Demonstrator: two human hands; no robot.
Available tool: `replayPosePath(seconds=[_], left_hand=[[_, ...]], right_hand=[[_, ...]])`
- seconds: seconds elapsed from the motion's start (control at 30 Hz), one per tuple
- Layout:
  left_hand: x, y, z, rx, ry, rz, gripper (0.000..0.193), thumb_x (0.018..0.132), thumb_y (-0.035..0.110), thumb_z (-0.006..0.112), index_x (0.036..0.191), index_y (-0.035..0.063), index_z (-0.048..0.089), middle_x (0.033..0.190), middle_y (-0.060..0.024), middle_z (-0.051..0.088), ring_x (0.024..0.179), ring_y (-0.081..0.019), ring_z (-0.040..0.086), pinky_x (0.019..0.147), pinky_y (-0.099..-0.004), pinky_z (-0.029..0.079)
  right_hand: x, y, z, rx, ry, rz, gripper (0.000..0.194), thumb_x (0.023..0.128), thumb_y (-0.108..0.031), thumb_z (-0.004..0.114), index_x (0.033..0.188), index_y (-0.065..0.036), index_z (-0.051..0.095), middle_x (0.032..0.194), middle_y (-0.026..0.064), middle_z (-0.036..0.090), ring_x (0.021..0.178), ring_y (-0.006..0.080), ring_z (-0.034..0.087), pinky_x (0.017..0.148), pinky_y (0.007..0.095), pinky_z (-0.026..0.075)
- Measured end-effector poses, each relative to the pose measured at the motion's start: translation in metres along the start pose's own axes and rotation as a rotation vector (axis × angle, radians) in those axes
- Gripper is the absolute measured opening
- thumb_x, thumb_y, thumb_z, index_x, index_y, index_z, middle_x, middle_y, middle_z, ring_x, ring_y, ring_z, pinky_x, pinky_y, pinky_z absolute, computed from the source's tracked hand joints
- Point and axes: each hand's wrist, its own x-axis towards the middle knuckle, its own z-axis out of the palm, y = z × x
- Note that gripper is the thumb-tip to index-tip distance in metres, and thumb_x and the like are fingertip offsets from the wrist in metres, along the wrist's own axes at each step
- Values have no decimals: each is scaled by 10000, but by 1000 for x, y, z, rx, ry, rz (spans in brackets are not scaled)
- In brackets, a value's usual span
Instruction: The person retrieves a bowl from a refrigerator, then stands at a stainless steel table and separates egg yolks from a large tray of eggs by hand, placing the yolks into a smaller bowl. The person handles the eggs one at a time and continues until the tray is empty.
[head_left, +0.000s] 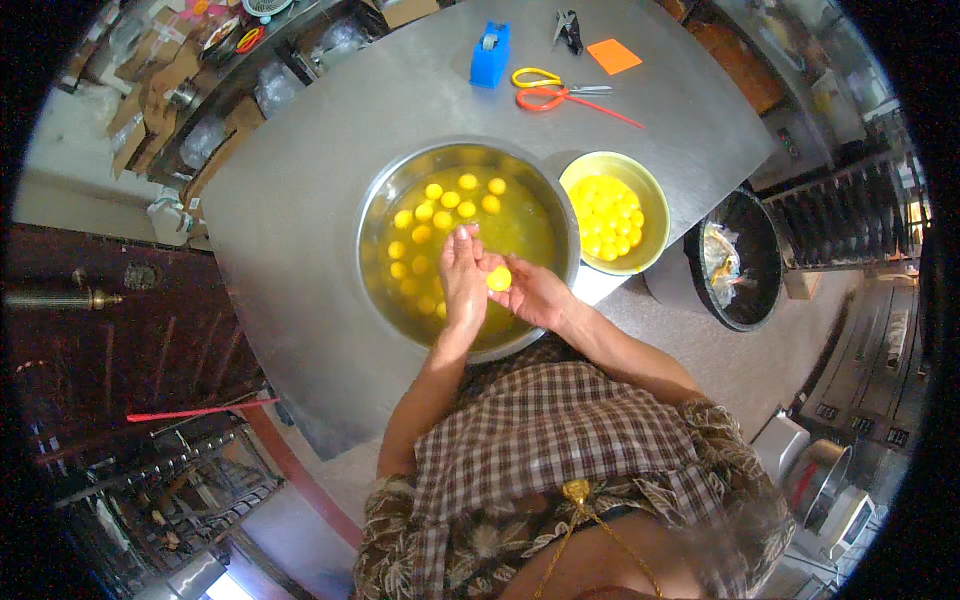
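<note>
A wide metal bowl (366, 247) holds yellowish liquid with several round egg yolks in it, mostly towards its left and far side. Above the near part of this bowl, my right hand (531, 291) is turned palm up with one egg yolk (499, 279) resting on its fingers. My left hand (464, 271) is beside it, its fingers bent and touching or close to the right fingertips; whether it holds anything cannot be told. Against the metal bowl's right side stands a smaller pale green bowl (658, 196) filled with many yolks.
On the metal table (300, 202) lie a blue tape dispenser (490, 56), yellow-and-red-handled scissors (551, 90), a black-handled tool (568, 32) and an orange square (614, 56). A black-rimmed bin (757, 300) with plastic waste stands right of the table. Cardboard boxes (154, 97) are at the far left.
</note>
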Motion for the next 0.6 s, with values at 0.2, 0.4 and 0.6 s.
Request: replayPosePath(seconds=[0.2,0.4,0.6], left_hand=[[22,18,-32,364,-35,1,337,1118,341,488,1106,32,621,756,26,461,633,-71,438,571,-235,399],[33,57,-61,1707,-313,491,218,1049,232,578,1088,42,677,928,-66,675,827,-249,666,741,-395,510],[23,93,-46,1825,-346,651,375,934,295,716,1272,132,695,1490,-105,508,1394,-335,452,1167,-599,254]], right_hand=[[-13,-33,8,196,-63,-4,340,1126,-262,404,1301,8,515,1286,153,596,1207,294,622,1094,418,525],[-72,-118,20,101,-71,-244,358,1110,-258,463,1340,14,503,1296,165,594,1218,295,613,1103,431,517],[-102,-159,-4,-1083,553,-591,352,1069,-256,554,1301,-3,632,1268,178,673,1189,300,665,1057,412,529]])
